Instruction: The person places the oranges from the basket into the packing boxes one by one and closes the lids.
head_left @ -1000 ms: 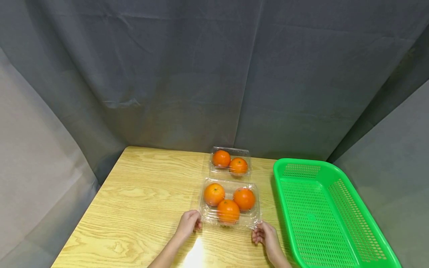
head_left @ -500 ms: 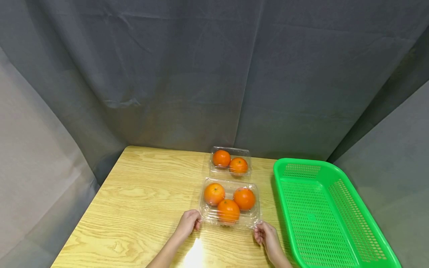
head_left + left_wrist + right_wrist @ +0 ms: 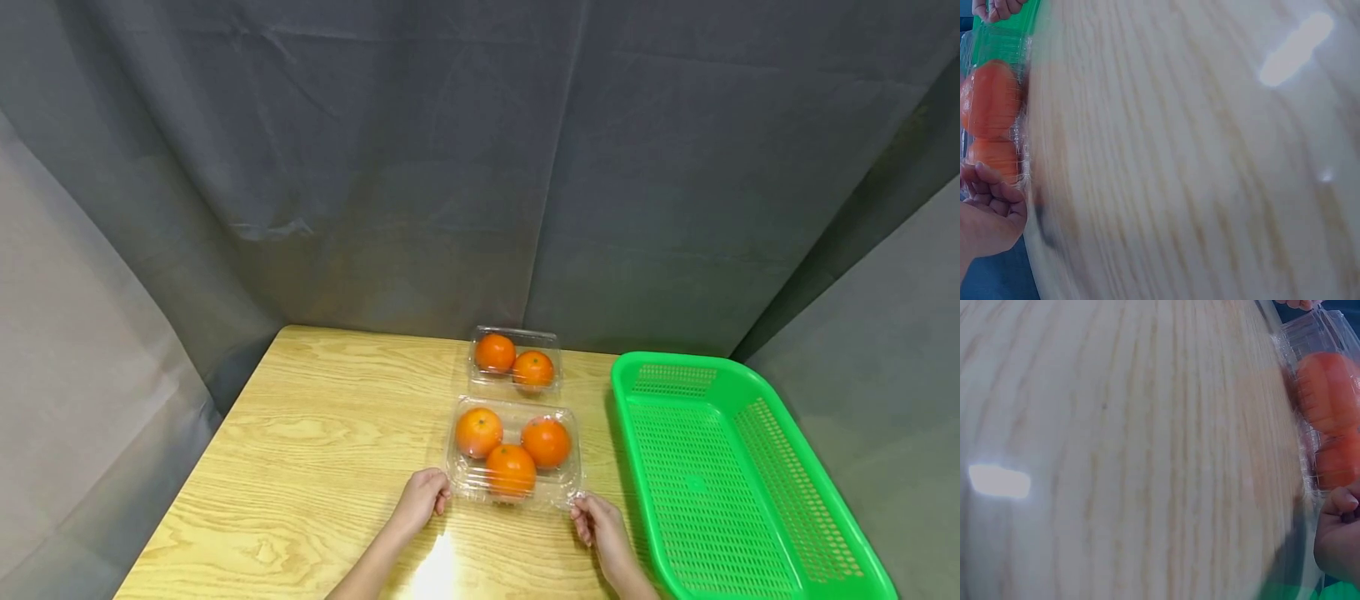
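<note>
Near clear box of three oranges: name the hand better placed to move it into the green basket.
Right, probably: the right hand holds the box's corner beside the green basket; the left hand grips the far corner.

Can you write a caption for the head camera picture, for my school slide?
Two hands, left hand and right hand, hold the near corners of a clear box of three oranges beside a green basket.

Basket (image 3: 750, 475) right of boxes (image 3: 514, 450) (tabletop)

Grey draped curtain (image 3: 420, 167) behind a light wooden table (image 3: 315, 450); bright glare on its near edge
</note>
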A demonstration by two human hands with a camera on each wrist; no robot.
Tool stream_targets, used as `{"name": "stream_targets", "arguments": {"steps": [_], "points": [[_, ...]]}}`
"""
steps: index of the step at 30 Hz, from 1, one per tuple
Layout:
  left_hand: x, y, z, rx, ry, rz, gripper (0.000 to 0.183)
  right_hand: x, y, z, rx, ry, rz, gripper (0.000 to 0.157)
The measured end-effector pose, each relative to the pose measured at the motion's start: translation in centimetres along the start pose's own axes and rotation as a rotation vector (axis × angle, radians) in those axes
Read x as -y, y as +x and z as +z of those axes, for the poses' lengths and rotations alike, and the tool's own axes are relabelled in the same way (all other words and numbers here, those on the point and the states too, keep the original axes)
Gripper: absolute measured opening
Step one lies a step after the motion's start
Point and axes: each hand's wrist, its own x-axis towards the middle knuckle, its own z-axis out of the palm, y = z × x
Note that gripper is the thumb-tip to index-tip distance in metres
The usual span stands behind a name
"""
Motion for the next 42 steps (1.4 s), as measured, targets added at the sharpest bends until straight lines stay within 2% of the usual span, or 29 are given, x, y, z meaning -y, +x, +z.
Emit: {"name": "stream_targets", "arguments": {"steps": [10,17,25,30,37,42], "points": [[0.3,0.1,0.0,0.01,-0.01,0.006,0.019,0.4,-0.4,0.7,-0.073,-0.068,-0.004,0.022],[-2.5,-1.1,-0.1,0.03,-0.047,0.005,0.02,0.4,-0.4,0.8,-0.1,-0.107,0.061,0.019],[0.3,0.1,0.0,0.014,-0.057,0.0,0.019,0.4,-0.4,0.9,-0.082,-0.144,0.052,0.019],[0.5,0.0,0.1,-0.007,-0.028,0.016,0.017,0.6,-0.4,0.9,-0.067,-0.168,0.018,0.023],[0.6,0.0,0.1,-0.068,0.094,0.023,0.019,0.4,-0.3,0.7,-0.12,-0.199,-0.082,0.021],[0.4,-0.1,0.1,-0.075,0.147,0.038,0.02,0.6,-0.2,0.5,-0.107,-0.208,-0.054,0.021]]}}
